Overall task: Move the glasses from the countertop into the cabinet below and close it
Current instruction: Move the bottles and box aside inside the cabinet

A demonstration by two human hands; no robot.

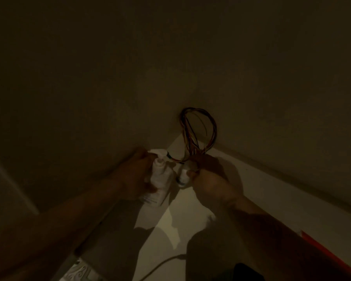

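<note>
no glasses identifiable, frame very dark. left hand (pixel 137 177) fingers wrapped around a white squeeze bottle (pixel 160 179), nozzle cap pointing up past the fingertips. right hand (pixel 208 179) grips a smaller white container (pixel 183 176), just beside the bottle. bundle of coloured wires (pixel 199 130) loops above both sets of fingers, against a plain wall (pixel 170 57). pale surface (pixel 170 230) below the hands, thin cable (pixel 162 264) across it.

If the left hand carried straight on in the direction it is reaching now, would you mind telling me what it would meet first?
Probably the wall in the corner. The left hand grips a white bottle and points up-frame toward it; a loop of coloured wires hangs to its right. In this dim view, depth is uncertain.
</note>
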